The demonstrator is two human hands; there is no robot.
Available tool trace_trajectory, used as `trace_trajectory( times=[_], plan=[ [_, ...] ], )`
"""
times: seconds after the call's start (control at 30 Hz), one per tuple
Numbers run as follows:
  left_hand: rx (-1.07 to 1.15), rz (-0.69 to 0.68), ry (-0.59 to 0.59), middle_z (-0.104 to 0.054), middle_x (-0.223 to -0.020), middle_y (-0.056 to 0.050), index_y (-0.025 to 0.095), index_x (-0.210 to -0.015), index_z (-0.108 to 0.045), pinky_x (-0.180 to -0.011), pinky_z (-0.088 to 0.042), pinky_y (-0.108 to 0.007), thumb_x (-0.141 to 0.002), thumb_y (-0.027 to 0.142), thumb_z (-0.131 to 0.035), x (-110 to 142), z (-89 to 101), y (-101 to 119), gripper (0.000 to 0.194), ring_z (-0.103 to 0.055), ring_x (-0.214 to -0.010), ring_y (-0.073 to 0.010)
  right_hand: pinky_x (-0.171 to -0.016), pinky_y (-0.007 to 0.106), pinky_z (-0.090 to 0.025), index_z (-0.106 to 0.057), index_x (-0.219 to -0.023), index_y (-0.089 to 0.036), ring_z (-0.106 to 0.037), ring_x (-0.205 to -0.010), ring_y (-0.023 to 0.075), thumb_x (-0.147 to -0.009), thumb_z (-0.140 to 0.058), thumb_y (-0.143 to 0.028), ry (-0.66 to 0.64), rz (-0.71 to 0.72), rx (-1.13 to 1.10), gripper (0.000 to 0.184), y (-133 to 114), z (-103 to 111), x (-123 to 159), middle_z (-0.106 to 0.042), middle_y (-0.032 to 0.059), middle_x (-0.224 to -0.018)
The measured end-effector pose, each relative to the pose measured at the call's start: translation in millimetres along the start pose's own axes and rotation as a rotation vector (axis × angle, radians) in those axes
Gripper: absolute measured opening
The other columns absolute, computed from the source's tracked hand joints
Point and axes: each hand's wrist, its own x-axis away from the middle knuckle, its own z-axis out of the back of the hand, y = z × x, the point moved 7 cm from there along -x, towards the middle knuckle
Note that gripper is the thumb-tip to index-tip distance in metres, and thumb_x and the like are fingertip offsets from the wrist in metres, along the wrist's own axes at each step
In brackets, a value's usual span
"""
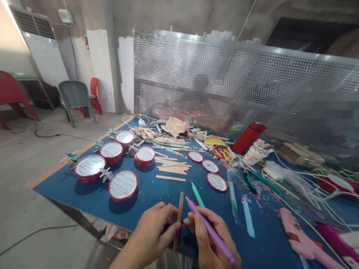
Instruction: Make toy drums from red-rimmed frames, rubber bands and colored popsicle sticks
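My left hand (155, 233) is closed around a wooden craft stick (179, 213), holding it nearly upright over the near edge of the blue table (157, 190). My right hand (209, 239) grips a purple marker (209, 229), its tip touching the stick near the upper end. A teal marker (197, 194) lies just behind the stick.
Several red round lids with white striped faces and stick handles (122, 185) lie at the left. Loose sticks (171, 168), small white-and-red discs (217, 182), a red flask (248, 137), a paper cup (256, 152), pink glue guns (301, 239), cables. A perforated metal screen (238, 82) stands behind the table.
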Motion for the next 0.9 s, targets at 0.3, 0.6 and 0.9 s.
trace_trajectory(
  times=[0.3, 0.6, 0.9],
  plan=[
    [0.007, -0.004, 0.014, -0.060, -0.073, -0.001, 0.018, -0.083, -0.059, -0.065, -0.038, -0.025, -0.090, 0.021, -0.053, 2, 0.6, 1, 0.010, -0.057, -0.075, -0.0181, -0.061, 0.023, -0.053, -0.071, -0.090, -0.018, -0.069, -0.061, 0.0149, -0.082, -0.066, -0.042, -0.014, 0.024, -0.019, 0.026, 2, 0, -1, -0.073, 0.0015, -0.072],
    [0.018, 0.000, 0.015, -0.060, -0.074, -0.001, 0.019, -0.080, -0.057, -0.065, -0.038, -0.025, -0.090, 0.021, -0.052, 1, -0.1, 1, 0.012, -0.056, -0.074, -0.0179, -0.062, 0.025, -0.053, -0.070, -0.089, -0.019, -0.069, -0.062, 0.0152, -0.082, -0.066, -0.041, -0.001, 0.027, -0.051, 0.023, 6, 1, -1, -0.073, 0.0019, -0.074],
    [0.002, 0.002, 0.010, -0.060, -0.072, 0.000, 0.019, -0.081, -0.059, -0.063, -0.038, -0.024, -0.090, 0.022, -0.052, 1, 1.3, 2, 0.011, -0.056, -0.073, -0.0175, -0.058, 0.023, -0.052, -0.070, -0.084, -0.020, -0.066, -0.058, 0.0142, -0.084, -0.065, -0.039, -0.018, 0.090, -0.011, 0.020, -5, 0, -1, -0.071, -0.0002, -0.069]
  ],
)
